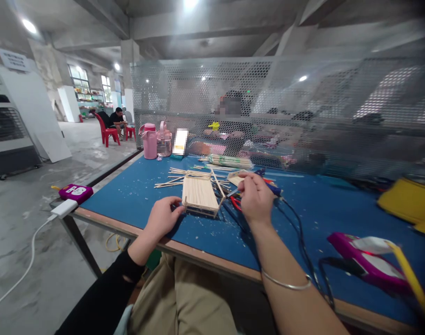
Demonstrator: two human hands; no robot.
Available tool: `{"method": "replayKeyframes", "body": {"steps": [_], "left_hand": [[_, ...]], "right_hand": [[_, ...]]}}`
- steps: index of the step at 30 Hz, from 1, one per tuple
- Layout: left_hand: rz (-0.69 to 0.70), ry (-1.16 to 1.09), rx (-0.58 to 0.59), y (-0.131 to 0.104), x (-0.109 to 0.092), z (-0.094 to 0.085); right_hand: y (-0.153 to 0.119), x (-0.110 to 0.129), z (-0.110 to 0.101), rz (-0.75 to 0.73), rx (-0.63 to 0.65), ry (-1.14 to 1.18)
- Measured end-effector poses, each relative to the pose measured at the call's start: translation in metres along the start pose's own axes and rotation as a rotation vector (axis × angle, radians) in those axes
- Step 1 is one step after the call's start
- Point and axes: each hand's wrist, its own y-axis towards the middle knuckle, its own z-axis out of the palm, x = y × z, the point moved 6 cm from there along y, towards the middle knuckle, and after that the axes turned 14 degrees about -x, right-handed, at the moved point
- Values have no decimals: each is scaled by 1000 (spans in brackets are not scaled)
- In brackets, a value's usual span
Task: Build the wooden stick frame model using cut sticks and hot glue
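A small structure of pale wooden sticks [199, 192] lies on the blue table [145, 186], its top covered by sticks side by side. At its near left corner, my left hand [165, 215] grips it between thumb and fingers. To the right of the structure, my right hand [256, 197] is closed around a thin light-coloured tool [233, 191] that points at the structure's right side. Loose sticks [168, 183] lie behind and left of the structure. Red-handled pliers [236, 203] rest partly hidden beside my right hand.
A bagged stick bundle [229, 161], pink thermos [150, 142] and clear bottle [164, 142] stand or lie at the back before a perforated metal screen [184, 93]. Purple devices sit at left [76, 193] and right [369, 265]. Black cables [299, 232] run on the right. A person sits beyond the screen.
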Motion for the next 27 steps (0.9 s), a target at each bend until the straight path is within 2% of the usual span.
{"method": "replayKeyframes", "body": {"steps": [4, 7, 9, 27], "left_hand": [[145, -44, -105, 0, -9, -7], [276, -32, -125, -2, -15, -9], [315, -24, -126, -2, -16, -8], [299, -44, -118, -2, -15, -7]], "right_hand": [[0, -1, 5, 64, 56, -60], [-3, 3, 6, 66, 61, -71], [-4, 4, 6, 58, 55, -76], [-5, 4, 10, 19, 93, -134]]}}
